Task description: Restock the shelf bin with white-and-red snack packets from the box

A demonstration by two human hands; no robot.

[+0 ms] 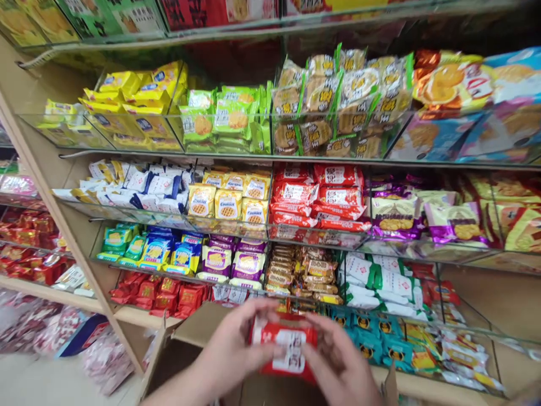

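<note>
A red snack packet [291, 352] with a white label is held between both hands above an open cardboard box [198, 324]. My left hand [243, 344] grips its left side, thumb across the front. On its right side, my right hand [333, 358] is closed round it, thumb near the label. Brown contents or wrapping show beside the right fingers, too blurred to make out. Similar red packets [340, 197] are stacked on the middle shelf, in front of and above the hands.
Glass-fronted shelves hold yellow packets [147, 96], green packets [230, 115], cookie packets [228, 203], purple packets [395, 217] and teal packets [376, 338]. A wooden upright [71, 225] stands at the left. Pink-and-white bags [105, 361] lie on the floor at lower left.
</note>
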